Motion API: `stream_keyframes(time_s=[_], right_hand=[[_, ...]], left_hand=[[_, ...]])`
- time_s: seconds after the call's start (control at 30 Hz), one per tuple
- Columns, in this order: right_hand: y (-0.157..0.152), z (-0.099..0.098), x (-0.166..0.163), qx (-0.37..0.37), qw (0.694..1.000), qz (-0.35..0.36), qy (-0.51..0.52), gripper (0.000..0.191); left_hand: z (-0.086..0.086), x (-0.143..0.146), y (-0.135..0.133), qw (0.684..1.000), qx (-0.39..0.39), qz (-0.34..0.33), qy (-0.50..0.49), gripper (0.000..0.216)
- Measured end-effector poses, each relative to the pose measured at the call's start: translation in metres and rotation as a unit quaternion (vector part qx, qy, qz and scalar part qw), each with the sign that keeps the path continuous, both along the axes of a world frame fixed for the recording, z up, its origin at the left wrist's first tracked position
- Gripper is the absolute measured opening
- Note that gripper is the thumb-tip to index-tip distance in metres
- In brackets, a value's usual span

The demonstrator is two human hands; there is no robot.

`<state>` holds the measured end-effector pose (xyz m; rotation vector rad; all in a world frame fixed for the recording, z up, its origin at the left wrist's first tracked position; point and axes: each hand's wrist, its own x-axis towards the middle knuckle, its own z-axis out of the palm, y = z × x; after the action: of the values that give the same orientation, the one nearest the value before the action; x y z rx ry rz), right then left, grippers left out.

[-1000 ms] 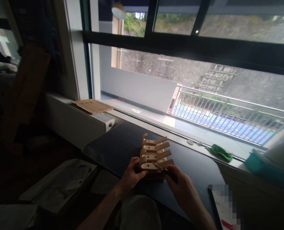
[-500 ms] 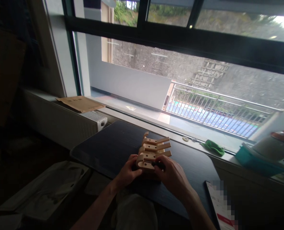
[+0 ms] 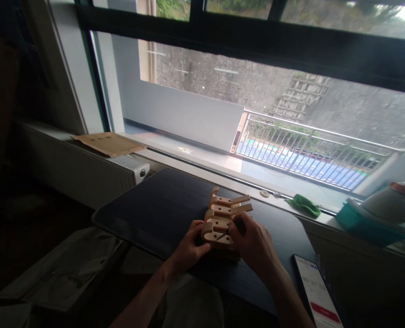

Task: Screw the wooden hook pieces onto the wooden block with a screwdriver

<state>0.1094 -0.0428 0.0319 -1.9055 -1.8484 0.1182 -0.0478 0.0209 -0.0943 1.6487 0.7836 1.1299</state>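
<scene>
On the dark table sits a pale wooden piece (image 3: 220,210) with several rows of holed bars, curled at the left and with slanted prongs at the right. My left hand (image 3: 190,246) grips its near left end, thumb in front and fingers behind the curled part. Closed over the near right side, my right hand (image 3: 252,237) holds a small dark tool (image 3: 222,236) with a thin shaft. The shaft slants down to the left across the nearest bar, close to a hole. My fingers hide most of the tool's handle and the near prongs.
A phone (image 3: 315,291) lies at the right edge of the dark table (image 3: 147,205). Along the windowsill are a green cloth-like item (image 3: 304,206), a small round object (image 3: 264,193) and a teal container (image 3: 363,223). A brown envelope (image 3: 110,143) rests above the radiator (image 3: 134,167).
The thin shaft now shows, slanting left over the nearest bar; my right hand has turned and risen slightly. The wooden piece and both hands appear farther right. My left hand keeps its grip.
</scene>
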Motion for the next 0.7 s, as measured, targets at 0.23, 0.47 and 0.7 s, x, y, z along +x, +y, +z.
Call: stream_keyframes(time_s=[0.23, 0.47, 0.7], right_hand=[[0.000, 0.006, 0.005, 0.001, 0.999, -0.007, -0.036, 0.011], [-0.001, 0.010, 0.010, -0.004, 0.999, 0.007, -0.045, 0.010], [0.006, 0.001, 0.005, 0.017, 0.999, 0.028, -0.040, 0.014]], left_hand=[[-0.004, 0.010, -0.007, 1.000, 0.012, -0.007, 0.007, 0.029], [-0.006, 0.008, -0.006, 1.000, 0.020, -0.009, 0.019, 0.029], [-0.006, 0.009, -0.006, 1.000, 0.015, -0.005, 0.006, 0.032]])
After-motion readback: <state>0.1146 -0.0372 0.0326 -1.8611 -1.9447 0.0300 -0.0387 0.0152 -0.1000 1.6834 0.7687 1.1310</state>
